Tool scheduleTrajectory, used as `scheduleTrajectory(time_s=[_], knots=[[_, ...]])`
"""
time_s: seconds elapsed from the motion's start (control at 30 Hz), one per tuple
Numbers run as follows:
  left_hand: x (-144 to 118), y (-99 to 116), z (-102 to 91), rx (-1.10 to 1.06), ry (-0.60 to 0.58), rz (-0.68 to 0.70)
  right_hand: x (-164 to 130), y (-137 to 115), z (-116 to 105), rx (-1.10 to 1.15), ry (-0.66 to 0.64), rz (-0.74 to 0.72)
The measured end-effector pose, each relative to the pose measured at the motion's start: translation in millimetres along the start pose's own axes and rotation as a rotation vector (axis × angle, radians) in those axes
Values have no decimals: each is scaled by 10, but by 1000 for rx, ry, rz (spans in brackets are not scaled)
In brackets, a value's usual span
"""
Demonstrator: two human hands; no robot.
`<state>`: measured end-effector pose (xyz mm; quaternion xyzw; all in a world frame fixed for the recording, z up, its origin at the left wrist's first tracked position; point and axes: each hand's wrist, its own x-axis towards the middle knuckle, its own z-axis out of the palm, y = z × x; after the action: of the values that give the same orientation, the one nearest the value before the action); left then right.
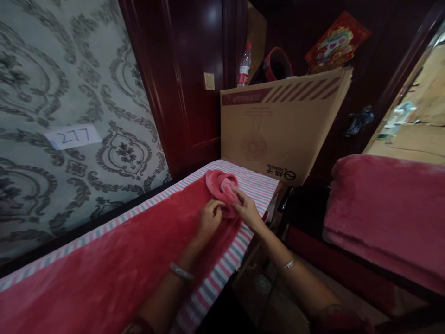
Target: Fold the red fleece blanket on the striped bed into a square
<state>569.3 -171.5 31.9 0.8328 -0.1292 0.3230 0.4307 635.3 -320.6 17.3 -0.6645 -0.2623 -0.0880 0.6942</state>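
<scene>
A long red plush blanket [139, 241] lies spread along a striped sheet [259, 178]. Its far end is gathered into a loose, paler pink roll. My left hand [210, 217] is closed at the near side of that roll, its fingertips pinching the fabric. On the right of the roll, my right hand [248, 211] grips the cloth between thumb and fingers. The hands are close together, palms turned inward. Folds hide part of the fingertips.
A large cardboard box [278, 125] stands just beyond the sheet's far end. A plastic bottle [244, 67] rises behind it. To the right, a folded pink blanket [385, 208] rests on a dark seat. The patterned wall [79, 176] runs along the left.
</scene>
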Motion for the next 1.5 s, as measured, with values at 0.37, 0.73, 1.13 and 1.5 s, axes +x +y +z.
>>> scheduleTrajectory(time_s=[0.37,0.73,1.13,1.5], knots=[[1033,-490,97,85,-69,-129,-967,309,349,-421,-41,-371],[1281,-850,329,282,46,-407,-1070,750,423,-648,138,-449],[1974,-531,-935,157,321,-540,-443,-268,-376,-520,243,-496],[780,-762,-1890,-40,518,-854,-1029,-521,94,-492,-203,-724]])
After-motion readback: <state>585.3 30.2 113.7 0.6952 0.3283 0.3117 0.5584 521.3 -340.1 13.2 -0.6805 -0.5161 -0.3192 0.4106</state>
